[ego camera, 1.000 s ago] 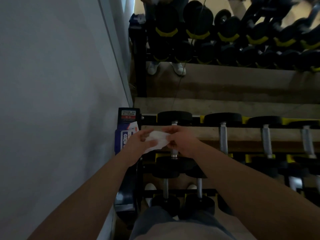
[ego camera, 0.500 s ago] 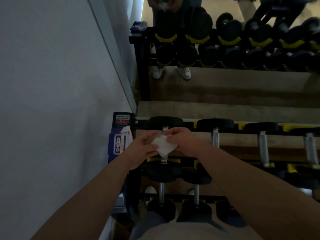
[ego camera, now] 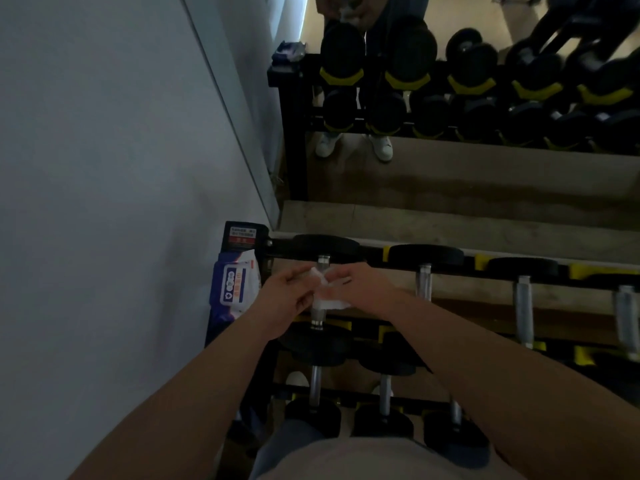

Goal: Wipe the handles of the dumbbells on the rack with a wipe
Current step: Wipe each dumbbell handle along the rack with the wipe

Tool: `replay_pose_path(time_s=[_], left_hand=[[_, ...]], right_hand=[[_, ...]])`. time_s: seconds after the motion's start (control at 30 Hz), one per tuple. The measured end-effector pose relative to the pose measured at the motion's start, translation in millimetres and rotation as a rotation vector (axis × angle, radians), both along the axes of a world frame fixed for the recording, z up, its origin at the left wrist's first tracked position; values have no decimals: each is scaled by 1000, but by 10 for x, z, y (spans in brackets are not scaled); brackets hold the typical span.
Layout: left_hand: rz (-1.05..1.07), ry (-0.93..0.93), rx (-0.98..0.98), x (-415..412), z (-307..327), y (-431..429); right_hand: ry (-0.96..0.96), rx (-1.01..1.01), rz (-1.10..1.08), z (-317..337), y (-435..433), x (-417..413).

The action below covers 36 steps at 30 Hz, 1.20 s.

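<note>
A white wipe [ego camera: 327,295] is held between both hands over the metal handle [ego camera: 319,315] of the leftmost dumbbell on the rack's top row. My left hand [ego camera: 285,299] pinches the wipe's left side. My right hand [ego camera: 362,289] grips its right side, fingers curled on it. The wipe hides the middle of that handle; both ends of the handle show. More dumbbells with silver handles [ego camera: 424,282] lie in a row to the right on the black and yellow rack [ego camera: 585,271]. Lower rows hold several more dumbbells [ego camera: 313,407].
A blue and white pack of wipes [ego camera: 235,289] stands at the rack's left end against the grey wall [ego camera: 104,202]. A mirror [ego camera: 485,81] behind the rack reflects the dumbbells and a person's white shoes. My legs are at the bottom edge.
The view shifted slightly and my hands came lower onto the leftmost handle. The wipe, spread between my hands a second ago, now sits bunched around the handle.
</note>
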<state>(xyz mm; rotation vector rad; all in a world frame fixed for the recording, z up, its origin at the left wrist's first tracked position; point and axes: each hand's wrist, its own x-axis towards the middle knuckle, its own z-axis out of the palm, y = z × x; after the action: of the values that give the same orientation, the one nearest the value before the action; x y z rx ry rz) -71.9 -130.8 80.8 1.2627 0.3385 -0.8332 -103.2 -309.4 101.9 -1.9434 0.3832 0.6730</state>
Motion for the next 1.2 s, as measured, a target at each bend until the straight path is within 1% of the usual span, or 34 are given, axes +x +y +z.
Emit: replay_pose_path(time_s=[0.1, 0.2, 0.3, 0.4, 0.5, 0.57, 0.6, 0.67, 0.77, 0.83, 0.9, 1.0, 1.1, 1.13, 1.2], left_hand=[[2, -17, 33, 16, -7, -15], [-8, -29, 79, 44, -17, -33], [1, -15, 83, 71, -14, -32], [-32, 10, 97, 90, -15, 10], [77, 120, 158, 127, -53, 55], [198, 203, 219, 156, -100, 84], [236, 214, 240, 159, -102, 91], [323, 217, 203, 152, -91, 100], [446, 309, 3, 139, -65, 97], [467, 350, -87, 130, -15, 81], [475, 348, -90, 133, -51, 64], [435, 295, 47, 108, -34, 51], [279, 180, 222, 128, -140, 136], [224, 170, 243, 118, -143, 161], [131, 230, 203, 106, -147, 202]], right_hand=[[-41, -13, -22, -29, -24, 9], [-20, 18, -75, -71, -35, 23], [72, 161, -248, -145, -28, 53], [159, 313, -505, -217, -64, 99], [190, 462, -703, -206, -117, 134], [198, 477, -769, -214, -148, 142], [208, 465, -779, -222, -159, 140], [231, 426, -776, -262, -169, 126], [264, 414, -805, -285, -152, 90], [268, 456, -821, -298, -132, 69], [261, 520, -861, -294, -85, 58], [253, 583, -957, -302, -23, 77], [249, 577, -1041, -302, -36, 108], [248, 558, -1035, -298, -48, 105], [247, 514, -978, -307, -55, 102]])
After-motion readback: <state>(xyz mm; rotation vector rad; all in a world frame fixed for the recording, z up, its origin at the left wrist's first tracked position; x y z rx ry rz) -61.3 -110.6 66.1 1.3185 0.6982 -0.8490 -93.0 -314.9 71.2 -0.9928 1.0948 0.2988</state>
